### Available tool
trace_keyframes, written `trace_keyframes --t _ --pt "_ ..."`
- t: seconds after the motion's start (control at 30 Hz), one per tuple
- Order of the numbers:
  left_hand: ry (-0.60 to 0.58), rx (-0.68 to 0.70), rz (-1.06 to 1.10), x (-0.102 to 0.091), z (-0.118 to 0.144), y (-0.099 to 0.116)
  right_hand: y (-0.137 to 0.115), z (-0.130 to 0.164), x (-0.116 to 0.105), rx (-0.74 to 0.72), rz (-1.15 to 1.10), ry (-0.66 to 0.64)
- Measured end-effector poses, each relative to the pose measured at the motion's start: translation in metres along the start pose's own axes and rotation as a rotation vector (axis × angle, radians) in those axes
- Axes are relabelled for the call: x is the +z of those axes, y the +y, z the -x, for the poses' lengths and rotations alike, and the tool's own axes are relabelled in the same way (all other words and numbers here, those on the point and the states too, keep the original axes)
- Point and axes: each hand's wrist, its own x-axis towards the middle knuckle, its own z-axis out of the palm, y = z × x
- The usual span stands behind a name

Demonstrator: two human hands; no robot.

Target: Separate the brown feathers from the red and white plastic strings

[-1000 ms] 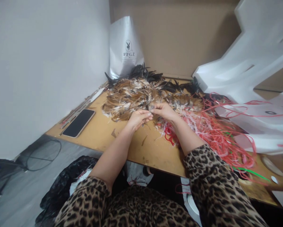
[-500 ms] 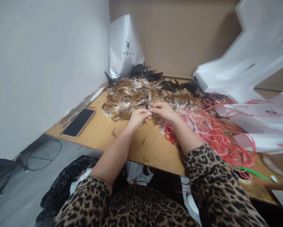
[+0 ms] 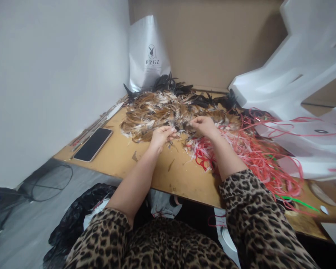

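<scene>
A wide heap of brown and white feathers (image 3: 148, 116), dark-tipped toward the back, lies across the wooden table. In front of it, my left hand (image 3: 162, 136) has its thumb and fingers pinched together; a small pale bit, perhaps a feather, shows at the fingertips but is too blurred to name. My right hand (image 3: 204, 126) is closed in a pinch at the heap's front edge, its fingertips against the feathers. What it holds, if anything, blends into them. Red and pink ribbon strips (image 3: 246, 157) lie tangled beside and under my right forearm.
A phone (image 3: 93, 144) lies on the table (image 3: 162, 175) at the left. Behind the feathers stands a silvery bag (image 3: 149, 56). White foam-like sheets (image 3: 291, 67) rise at the right. On the floor at lower left is a black plastic bag (image 3: 75, 216).
My hands were together at the fingertips and are now apart. The right hand has moved right and slightly away from me; the left has shifted a little left.
</scene>
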Motion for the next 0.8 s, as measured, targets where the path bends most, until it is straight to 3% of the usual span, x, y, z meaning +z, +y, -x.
trace_keyframes --t 0.17,0.27,0.43,0.63,0.8 --pt "0.023 0.011 0.001 -0.001 -0.001 0.000 0.017 -0.005 -0.009 -0.018 0.339 -0.043" --pt "0.028 0.018 0.007 -0.002 -0.002 -0.001 0.013 -0.002 -0.005 -0.037 0.506 -0.107" --pt "0.019 0.014 0.030 -0.003 -0.002 -0.001 0.006 0.004 0.009 0.009 0.700 -0.089" --pt "0.012 -0.009 0.022 0.000 0.000 0.000 0.014 0.002 0.025 -0.075 0.538 0.016" --pt "-0.008 -0.037 0.005 0.002 0.001 -0.003 0.026 -0.003 0.034 -0.035 0.379 0.023"
